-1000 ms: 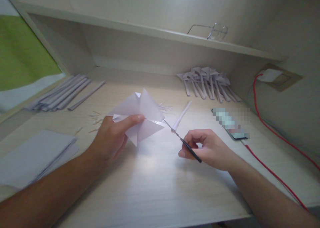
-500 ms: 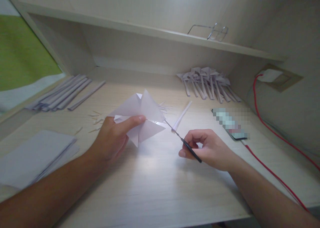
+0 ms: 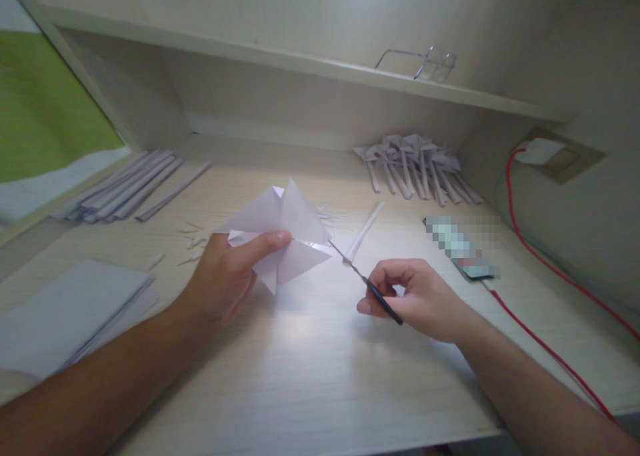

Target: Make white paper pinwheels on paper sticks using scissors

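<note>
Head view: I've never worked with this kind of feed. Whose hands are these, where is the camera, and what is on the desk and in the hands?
There is no machine here: the camera sits on a person's head and looks down at their own two bare hands over a pale wooden desk. The left hand pinches a folded white paper shape. The right hand holds small scissors whose tip touches that paper's edge. On the desk lie a stack of sheets at the left, folded paper strips behind it, a pile of finished paper pieces at the back right, small paper scraps, a blurred phone and a red cable. Eyeglasses rest on the shelf above.
</note>
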The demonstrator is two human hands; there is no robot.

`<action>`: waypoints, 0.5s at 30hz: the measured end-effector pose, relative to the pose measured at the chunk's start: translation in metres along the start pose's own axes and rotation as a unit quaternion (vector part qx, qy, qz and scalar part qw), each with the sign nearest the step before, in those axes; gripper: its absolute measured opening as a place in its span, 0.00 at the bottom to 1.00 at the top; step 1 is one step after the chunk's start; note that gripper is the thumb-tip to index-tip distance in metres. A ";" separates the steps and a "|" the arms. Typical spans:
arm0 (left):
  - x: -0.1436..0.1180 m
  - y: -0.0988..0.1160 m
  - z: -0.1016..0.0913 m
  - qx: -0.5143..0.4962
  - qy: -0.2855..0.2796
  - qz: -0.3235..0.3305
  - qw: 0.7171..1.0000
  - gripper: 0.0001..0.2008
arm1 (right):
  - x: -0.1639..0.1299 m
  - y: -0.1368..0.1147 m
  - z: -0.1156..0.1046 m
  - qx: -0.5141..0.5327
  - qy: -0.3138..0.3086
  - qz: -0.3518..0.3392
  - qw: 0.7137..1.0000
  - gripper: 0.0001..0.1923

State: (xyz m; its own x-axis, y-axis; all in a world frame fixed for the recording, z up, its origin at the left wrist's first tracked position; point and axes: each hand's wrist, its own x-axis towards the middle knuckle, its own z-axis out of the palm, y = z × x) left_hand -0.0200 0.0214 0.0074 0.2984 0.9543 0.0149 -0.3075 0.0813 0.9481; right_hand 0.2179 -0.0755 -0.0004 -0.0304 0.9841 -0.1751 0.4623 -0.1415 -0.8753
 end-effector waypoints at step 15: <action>-0.001 0.003 -0.005 0.176 0.020 -0.046 0.983 0.13 | 0.011 0.012 -0.011 0.054 0.115 -0.015 0.992 0.18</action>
State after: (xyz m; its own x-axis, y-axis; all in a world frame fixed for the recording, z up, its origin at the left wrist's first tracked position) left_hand -0.0254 0.0217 0.0087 0.2733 0.9584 -0.0821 0.0532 0.0701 0.9961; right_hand 0.2334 -0.0654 -0.0078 0.1654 0.9849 -0.0509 0.3673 -0.1094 -0.9237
